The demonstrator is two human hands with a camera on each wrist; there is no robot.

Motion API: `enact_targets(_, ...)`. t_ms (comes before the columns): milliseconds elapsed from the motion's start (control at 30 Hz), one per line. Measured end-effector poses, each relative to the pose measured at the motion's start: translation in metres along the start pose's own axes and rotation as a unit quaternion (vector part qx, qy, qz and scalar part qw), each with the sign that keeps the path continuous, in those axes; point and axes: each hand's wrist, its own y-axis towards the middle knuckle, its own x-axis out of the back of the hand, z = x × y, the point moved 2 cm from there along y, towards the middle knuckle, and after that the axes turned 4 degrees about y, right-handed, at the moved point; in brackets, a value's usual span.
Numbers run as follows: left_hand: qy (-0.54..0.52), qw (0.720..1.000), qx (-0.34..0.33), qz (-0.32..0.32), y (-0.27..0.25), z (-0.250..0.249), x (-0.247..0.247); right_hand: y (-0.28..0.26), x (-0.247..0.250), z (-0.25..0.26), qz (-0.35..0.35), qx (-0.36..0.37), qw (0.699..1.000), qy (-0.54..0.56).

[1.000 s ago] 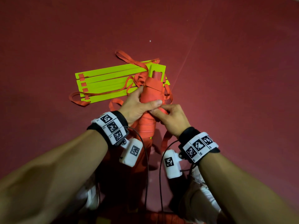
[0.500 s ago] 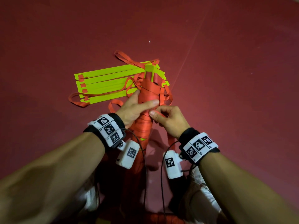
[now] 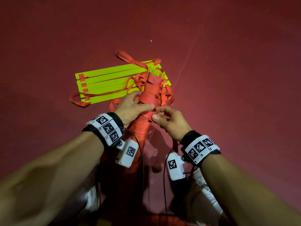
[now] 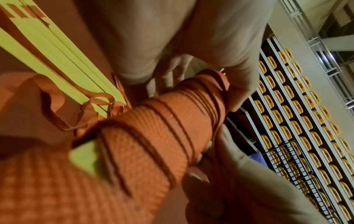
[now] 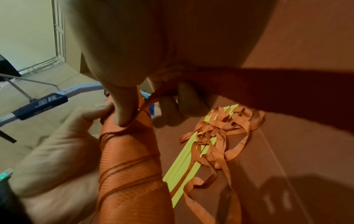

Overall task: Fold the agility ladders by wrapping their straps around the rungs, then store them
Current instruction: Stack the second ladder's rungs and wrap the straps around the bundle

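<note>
The strap-wrapped ladder bundle (image 3: 150, 101) is gripped around its middle by the left hand (image 3: 132, 108), held above the red floor (image 3: 228, 79); a strap (image 5: 145, 106) is pinched by the right hand (image 3: 169, 121) beside the bundle. A second ladder (image 3: 105, 82) lies flat on the floor beyond, loose straps tangled over it.

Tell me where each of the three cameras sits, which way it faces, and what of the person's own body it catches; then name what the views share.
Head: looks down from the head at the left hand and right hand on the wrapped bundle, the unwrapped ladder beyond; forearms and shoes show.
Left wrist: looks along the left hand's fingers at the bundle; yellow seats behind.
Right wrist: looks along the right hand's fingers pinching the strap.
Shared: all three show the bundle and the ladder.
</note>
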Motion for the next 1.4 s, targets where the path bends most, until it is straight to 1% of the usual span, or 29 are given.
enact_targets(133, -0.066, 0.997, 0.015, 0.035, -0.006, -0.001, -0.009, -0.002, -0.009, -0.001, 0.039, -0.019, 0.999, 0.013)
enact_targets(233, -0.081, 0.995, 0.026, 0.053, -0.007, 0.002, -0.013, -0.004, -0.014, 0.0, 0.03, -0.023, 0.999, 0.023)
enact_targets(300, -0.056, 0.996, 0.026, 0.061, -0.007, 0.002, -0.015, -0.004, -0.014, 0.0, 0.019, -0.025, 0.999, 0.029)
enact_targets(400, 0.014, 0.997, 0.017, 0.072, -0.005, 0.001, -0.014, -0.005, -0.014, 0.002, 0.021, -0.018, 1.0, 0.015)
enact_targets(500, 0.056, 0.995, 0.03, 0.083, -0.002, -0.001, -0.009, -0.005, -0.014, 0.005, 0.019, -0.004, 1.0, 0.006)
enact_targets(567, 0.059, 0.994, 0.036, 0.081, 0.0, -0.001, -0.004, -0.005, -0.013, 0.004, 0.021, -0.006, 1.0, 0.006)
enact_targets(667, 0.049, 0.997, 0.043, 0.048, 0.002, 0.003, 0.004, -0.005, -0.009, 0.0, 0.028, -0.024, 0.999, 0.018)
enact_targets(767, 0.013, 0.998, 0.057, 0.028, 0.001, 0.008, 0.009, -0.007, -0.005, -0.006, 0.041, -0.034, 0.998, 0.017)
enact_targets(900, -0.005, 0.997, 0.066, 0.039, -0.002, 0.011, 0.006, -0.006, -0.007, -0.009, 0.06, -0.041, 0.997, 0.004)
enact_targets(1033, -0.025, 0.994, 0.083, 0.07, -0.005, 0.01, 0.002, -0.006, -0.007, -0.012, 0.044, -0.041, 0.998, -0.03)
enact_targets(1067, -0.012, 0.994, 0.079, 0.078, -0.005, 0.009, 0.002, -0.006, -0.007, -0.013, 0.039, -0.04, 0.998, -0.036)
enact_targets(1133, 0.052, 0.993, 0.058, 0.084, -0.005, 0.011, 0.001, -0.006, -0.008, -0.013, 0.032, -0.037, 0.998, -0.048)
enact_targets(1200, 0.113, 0.99, 0.04, 0.078, -0.004, 0.014, 0.002, -0.006, -0.008, -0.012, 0.03, -0.028, 0.997, -0.06)
enact_targets(1333, 0.156, 0.987, 0.031, 0.027, -0.003, 0.02, 0.006, -0.007, -0.008, -0.012, 0.036, -0.02, 0.997, -0.068)
enact_targets(1400, 0.158, 0.987, 0.037, 0.006, -0.003, 0.021, 0.007, -0.008, -0.008, -0.013, 0.036, -0.022, 0.997, -0.058)
